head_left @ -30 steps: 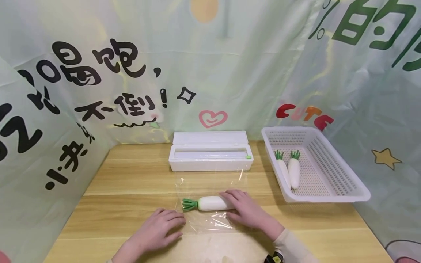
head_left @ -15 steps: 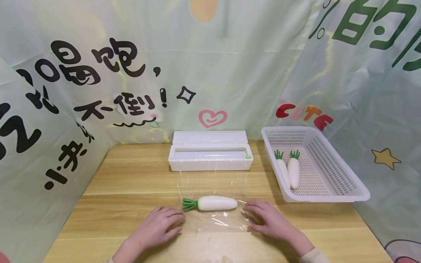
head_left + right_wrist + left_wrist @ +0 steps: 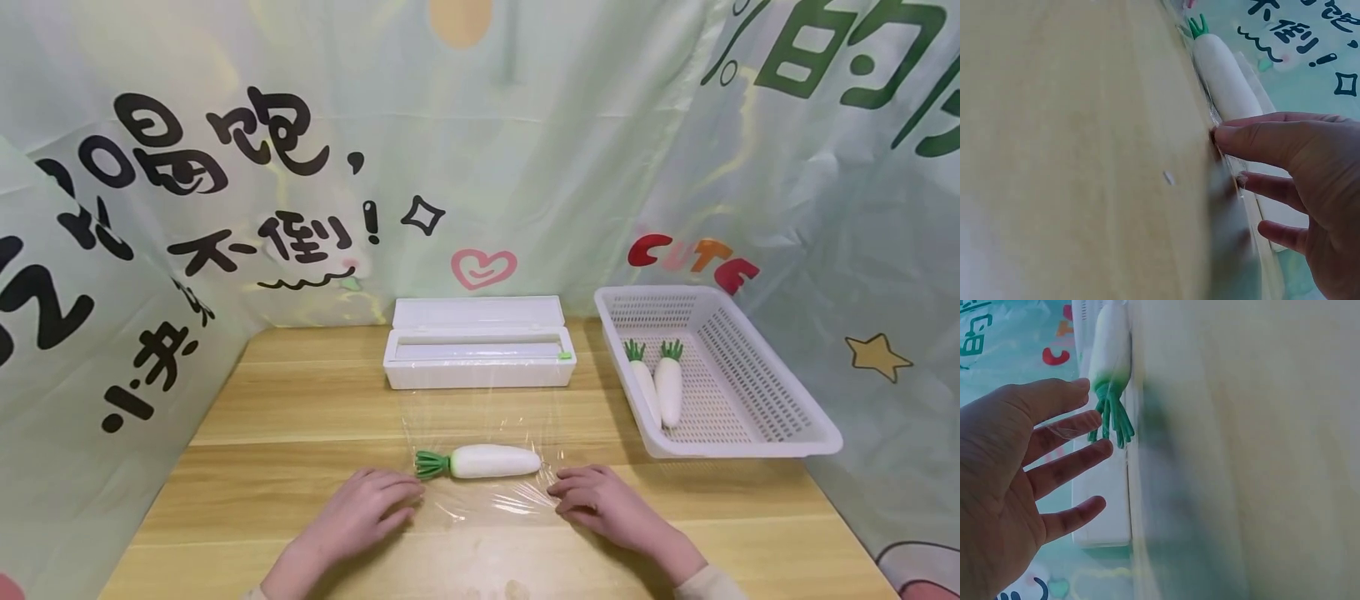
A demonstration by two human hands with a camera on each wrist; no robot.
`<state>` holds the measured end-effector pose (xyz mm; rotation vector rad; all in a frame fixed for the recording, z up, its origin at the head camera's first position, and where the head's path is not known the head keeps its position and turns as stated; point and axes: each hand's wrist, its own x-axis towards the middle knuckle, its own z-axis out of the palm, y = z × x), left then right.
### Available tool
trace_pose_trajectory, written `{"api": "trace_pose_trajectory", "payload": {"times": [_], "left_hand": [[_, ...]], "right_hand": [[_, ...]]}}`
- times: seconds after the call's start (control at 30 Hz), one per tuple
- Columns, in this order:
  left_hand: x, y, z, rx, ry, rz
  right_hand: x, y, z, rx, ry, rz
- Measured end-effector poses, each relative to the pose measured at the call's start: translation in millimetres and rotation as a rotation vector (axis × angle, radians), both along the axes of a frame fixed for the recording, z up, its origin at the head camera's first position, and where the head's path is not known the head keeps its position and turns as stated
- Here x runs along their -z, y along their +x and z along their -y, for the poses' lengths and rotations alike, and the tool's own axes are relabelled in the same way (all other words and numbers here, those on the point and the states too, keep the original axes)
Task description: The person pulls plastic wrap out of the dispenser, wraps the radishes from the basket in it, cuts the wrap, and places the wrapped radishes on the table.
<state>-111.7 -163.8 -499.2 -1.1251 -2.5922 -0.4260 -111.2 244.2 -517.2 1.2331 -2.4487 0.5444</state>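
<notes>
A white radish [image 3: 495, 462] with trimmed green stalks lies sideways on a sheet of clear cling film [image 3: 517, 500] on the table. My left hand [image 3: 367, 508] is by the stalk end, fingers loosely spread at the film's left edge. In the left wrist view, a bit of film shows by its index finger [image 3: 1079, 425], with a gap to the thumb. Past the root tip, my right hand [image 3: 615, 508] pinches the film's near right edge between thumb and index finger. Creases fan out from there. In the right wrist view, the thumb [image 3: 1260, 140] covers most of the index finger.
Behind the radish stands a white cling film dispenser [image 3: 480, 374], lid up, the film running from it towards me. At the right is a white plastic basket [image 3: 750, 451] with two more radishes [image 3: 670, 396]. A printed cloth [image 3: 562, 183] hangs around the wooden table [image 3: 285, 400].
My right hand has left the radish's root end, moved right to the film's edge, then slightly back left. The film has drawn tighter there. My left hand has hardly moved.
</notes>
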Motion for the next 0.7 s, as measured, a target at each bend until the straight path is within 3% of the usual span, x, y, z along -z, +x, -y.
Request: {"api": "trace_pose_trajectory", "payload": {"times": [0.1,0.2,0.33,0.57,0.7], "left_hand": [[1.3,-4.7,0.7,0.024,0.05,-0.009],[0.7,-9.7,0.7,0.032,0.095,0.021],[-1.9,-15.7,-1.3,-0.015,0.141,0.107],[-5.7,-23.9,-9.0,-0.151,0.251,0.283],[-6.4,-30.8,-12.8,-0.193,0.379,0.455]], "right_hand": [[-1.0,-3.3,1.5,0.0,-0.066,0.075],[-3.2,-6.3,2.4,0.016,-0.154,0.218],[-6.3,-9.3,2.4,0.092,-0.233,0.358],[-6.9,-18.4,4.5,0.12,-0.344,0.417],[-6.0,-25.4,6.0,0.129,-0.414,0.457]]}}
